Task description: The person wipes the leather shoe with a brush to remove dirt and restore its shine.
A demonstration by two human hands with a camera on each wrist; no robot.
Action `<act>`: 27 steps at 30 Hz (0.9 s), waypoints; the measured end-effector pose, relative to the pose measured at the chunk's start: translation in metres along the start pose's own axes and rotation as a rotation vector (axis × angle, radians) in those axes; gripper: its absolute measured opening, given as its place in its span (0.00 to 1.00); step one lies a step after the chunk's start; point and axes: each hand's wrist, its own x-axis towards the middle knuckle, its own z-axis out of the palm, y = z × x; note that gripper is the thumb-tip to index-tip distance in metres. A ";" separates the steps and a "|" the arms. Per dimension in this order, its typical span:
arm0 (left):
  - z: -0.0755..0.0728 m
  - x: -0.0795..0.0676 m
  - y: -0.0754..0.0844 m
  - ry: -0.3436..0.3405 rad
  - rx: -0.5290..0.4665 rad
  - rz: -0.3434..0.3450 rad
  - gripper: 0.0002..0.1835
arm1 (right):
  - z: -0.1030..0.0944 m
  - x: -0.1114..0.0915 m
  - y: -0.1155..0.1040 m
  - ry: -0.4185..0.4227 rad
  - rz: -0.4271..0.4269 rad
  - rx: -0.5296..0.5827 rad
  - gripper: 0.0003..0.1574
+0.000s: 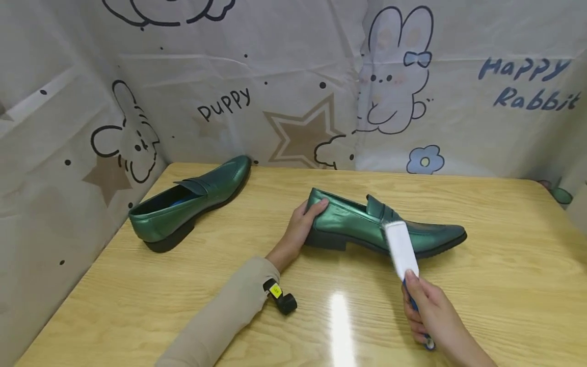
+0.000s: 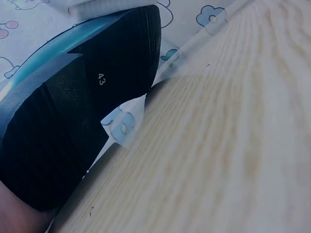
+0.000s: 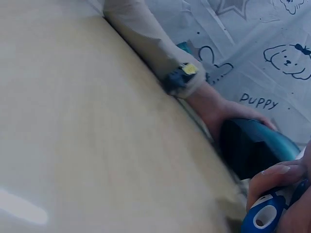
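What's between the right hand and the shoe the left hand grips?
A white-ended brush spans that stretch, from the right hand to the gripped shoe; the head view shows it.

Glossy green loafer (image 1: 343, 219), toe rightward, white, blue-handled brush (image 1: 402, 251) against its side

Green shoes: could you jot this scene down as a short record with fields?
Left hand: grips the held shoe by its heel
Right hand: holds the brush
Brush position: white end at the held shoe's side
Other shoe: upright on the table, to the left
Sole marking: 43, on the held shoe
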 end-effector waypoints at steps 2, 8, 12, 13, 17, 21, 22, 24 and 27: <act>0.002 0.001 0.001 -0.012 0.010 0.003 0.26 | 0.000 -0.006 0.010 0.002 0.055 0.016 0.32; 0.001 0.003 0.002 -0.003 0.008 0.014 0.26 | -0.003 -0.004 0.006 -0.014 0.029 0.012 0.32; 0.000 0.003 0.000 -0.002 -0.003 0.013 0.26 | -0.006 0.008 -0.010 -0.040 -0.063 0.017 0.31; 0.000 0.003 -0.001 0.000 -0.007 0.013 0.26 | -0.007 0.011 -0.014 -0.037 -0.072 0.020 0.32; 0.001 0.004 -0.002 -0.007 -0.016 0.011 0.28 | -0.013 0.017 -0.024 -0.046 -0.053 0.029 0.31; 0.001 0.006 -0.002 0.000 -0.003 -0.007 0.29 | -0.018 0.016 -0.029 -0.066 -0.035 -0.005 0.31; 0.000 0.006 -0.002 0.008 -0.002 -0.016 0.29 | -0.018 0.016 -0.030 -0.074 -0.037 -0.014 0.31; 0.000 0.007 -0.002 0.024 -0.009 -0.035 0.28 | -0.018 0.014 -0.032 -0.095 -0.040 -0.031 0.30; -0.002 0.007 -0.002 0.030 -0.029 -0.041 0.27 | -0.016 0.010 -0.035 -0.133 -0.036 -0.048 0.31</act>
